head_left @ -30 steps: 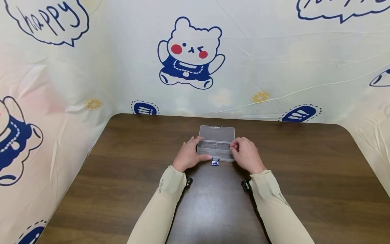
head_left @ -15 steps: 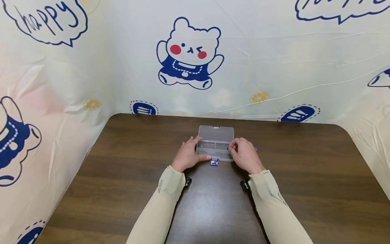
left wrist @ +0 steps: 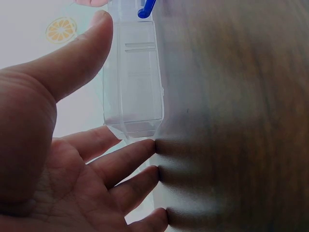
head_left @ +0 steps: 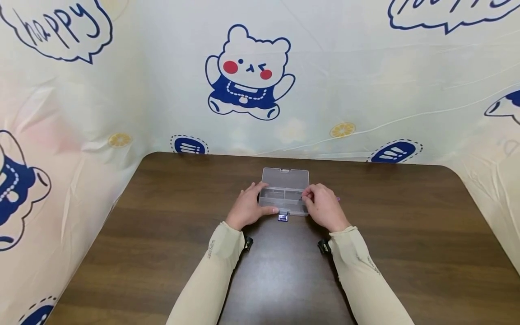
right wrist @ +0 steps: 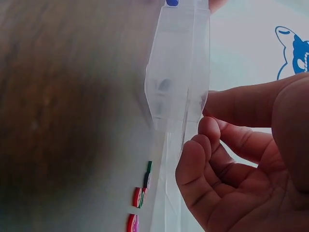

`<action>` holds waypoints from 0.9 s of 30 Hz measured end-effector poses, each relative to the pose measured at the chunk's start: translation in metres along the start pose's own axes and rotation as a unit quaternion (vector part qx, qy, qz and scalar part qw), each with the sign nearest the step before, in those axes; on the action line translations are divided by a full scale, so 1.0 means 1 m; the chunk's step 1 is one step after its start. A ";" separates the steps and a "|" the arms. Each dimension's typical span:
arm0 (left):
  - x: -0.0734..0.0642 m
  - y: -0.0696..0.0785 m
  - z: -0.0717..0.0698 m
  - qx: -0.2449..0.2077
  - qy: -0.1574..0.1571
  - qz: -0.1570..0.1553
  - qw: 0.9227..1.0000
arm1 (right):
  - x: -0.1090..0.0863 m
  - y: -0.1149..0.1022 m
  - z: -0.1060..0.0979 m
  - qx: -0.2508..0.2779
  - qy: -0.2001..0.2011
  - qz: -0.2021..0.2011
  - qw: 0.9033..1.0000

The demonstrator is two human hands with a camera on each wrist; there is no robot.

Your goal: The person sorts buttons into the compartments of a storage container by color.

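Observation:
A clear plastic compartment box lies on the table with its lid raised behind it. Its blue latch hangs at the front. At the left end, my left hand steadies the box with thumb at the front edge and index finger near the back; the fingers look fairly straight in the left wrist view. My right hand is at the right end, fingers curled, thumb and index finger pinching a small dark piece over a right compartment. The fingertips mostly hide that piece.
Small coloured pieces, red, green and pink, lie on the table beyond the box in the right wrist view. A purple bit shows beside my right hand. Behind the brown table hangs a printed curtain.
The head view has drifted slightly, shifting everything a little left. A purple bit beside my right hand shows more clearly. Both hands keep their places at the box.

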State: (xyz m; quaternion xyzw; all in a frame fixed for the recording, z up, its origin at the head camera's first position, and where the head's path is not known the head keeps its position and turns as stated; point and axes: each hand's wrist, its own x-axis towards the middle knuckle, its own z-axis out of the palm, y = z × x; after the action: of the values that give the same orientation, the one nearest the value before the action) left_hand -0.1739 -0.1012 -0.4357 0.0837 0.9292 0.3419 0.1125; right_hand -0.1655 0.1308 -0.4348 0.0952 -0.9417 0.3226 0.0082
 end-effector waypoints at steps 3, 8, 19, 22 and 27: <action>0.000 0.000 0.001 0.001 -0.003 -0.004 1.000 | -0.001 0.001 0.000 0.001 0.005 0.002 1.000; 0.000 -0.001 0.002 0.001 -0.004 -0.004 1.000 | -0.001 0.002 -0.003 0.004 0.018 0.002 1.000; -0.002 -0.002 0.002 0.003 -0.013 -0.012 1.000 | 0.000 0.008 -0.011 0.011 0.023 0.010 1.000; -0.002 -0.002 0.002 0.002 -0.013 -0.013 1.000 | 0.001 0.012 -0.014 0.017 0.022 0.018 0.999; 0.001 -0.001 0.001 0.003 -0.010 -0.007 1.000 | 0.003 0.020 -0.021 0.017 0.034 0.027 0.999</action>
State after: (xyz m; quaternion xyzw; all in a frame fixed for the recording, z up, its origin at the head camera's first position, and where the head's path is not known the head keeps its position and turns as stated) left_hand -0.1750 -0.1011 -0.4378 0.0808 0.9297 0.3374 0.1237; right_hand -0.1730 0.1585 -0.4296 0.0585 -0.9374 0.3421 0.0295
